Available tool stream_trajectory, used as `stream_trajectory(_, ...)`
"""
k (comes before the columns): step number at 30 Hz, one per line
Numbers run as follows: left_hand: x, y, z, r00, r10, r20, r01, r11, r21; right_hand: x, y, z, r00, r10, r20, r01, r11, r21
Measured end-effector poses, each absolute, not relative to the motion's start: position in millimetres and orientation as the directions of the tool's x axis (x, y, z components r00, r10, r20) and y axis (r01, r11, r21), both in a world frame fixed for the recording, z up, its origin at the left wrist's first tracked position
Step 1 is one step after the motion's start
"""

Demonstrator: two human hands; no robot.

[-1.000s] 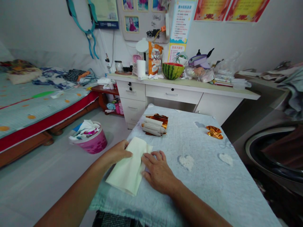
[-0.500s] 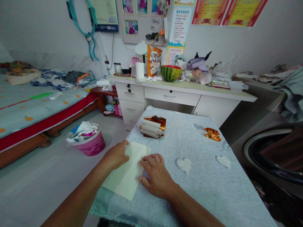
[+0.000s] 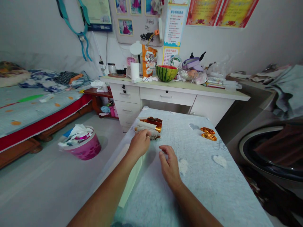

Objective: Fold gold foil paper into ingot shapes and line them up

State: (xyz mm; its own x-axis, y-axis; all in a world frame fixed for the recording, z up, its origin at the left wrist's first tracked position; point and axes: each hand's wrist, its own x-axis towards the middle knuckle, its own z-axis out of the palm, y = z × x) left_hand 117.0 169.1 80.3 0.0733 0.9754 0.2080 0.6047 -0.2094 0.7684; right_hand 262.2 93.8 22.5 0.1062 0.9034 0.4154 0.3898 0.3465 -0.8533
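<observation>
My left hand (image 3: 141,142) is at the near edge of a bundle of pale rolled strips (image 3: 146,125) lying on shiny orange-brown foil (image 3: 158,121). Its fingers are bent together, and what they pinch, if anything, is too small to make out. My right hand (image 3: 169,164) hovers over the cloth to the right, fingers curved and thumb apart, with nothing in it. Pale sheets of paper (image 3: 132,181) lie on the table at the left, partly covered by my left forearm.
The table (image 3: 201,186) has a light blue cloth. A crumpled orange foil piece (image 3: 208,134) lies at its right. A pink bin (image 3: 88,146) stands left on the floor. Behind is a white desk (image 3: 175,90) with a watermelon-patterned bowl (image 3: 166,74). A washing machine (image 3: 239,116) is at right.
My left hand has moved off the paper, forward and right to the rolled strips. My right hand has lifted away from the paper's edge and shifted right. The view has turned slightly.
</observation>
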Motion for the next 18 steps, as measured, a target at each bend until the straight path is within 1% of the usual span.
stream_trajectory(4, 134, 182, 58, -0.069, 0.983, 0.172, 0.484, -0.118, 0.867, 272, 104, 14, 0.2, 0.954, 0.222, 0.24, 0.172, -0.955)
stream_trajectory(7, 145, 175, 40, -0.135, 0.979, 0.156, 0.4, -0.09, 0.912, 278, 108, 15, 0.23, 0.971, 0.072, 0.125, 0.044, -0.991)
stream_trajectory(11, 155, 163, 23, -0.154, 0.98, 0.125, 0.337, -0.067, 0.939, 286, 117, 28, 0.154, 0.987, -0.054, 0.078, -0.067, -0.995)
stream_trajectory(13, 158, 160, 19, -0.149, 0.98, 0.132, 0.32, -0.079, 0.944, 290, 128, 38, 0.109, 0.993, -0.052, 0.114, -0.064, -0.991)
stream_trajectory(14, 160, 159, 19, -0.145, 0.98, 0.136, 0.315, -0.085, 0.945, 291, 136, 42, 0.098, 0.995, -0.017, 0.15, -0.032, -0.988)
stream_trajectory(17, 162, 158, 18, -0.133, 0.98, 0.15, 0.308, -0.103, 0.946, 290, 164, 51, 0.089, 0.981, 0.172, 0.312, 0.136, -0.94)
stream_trajectory(18, 162, 157, 19, -0.131, 0.979, 0.155, 0.309, -0.109, 0.945, 289, 174, 52, 0.095, 0.975, 0.2, 0.331, 0.159, -0.93)
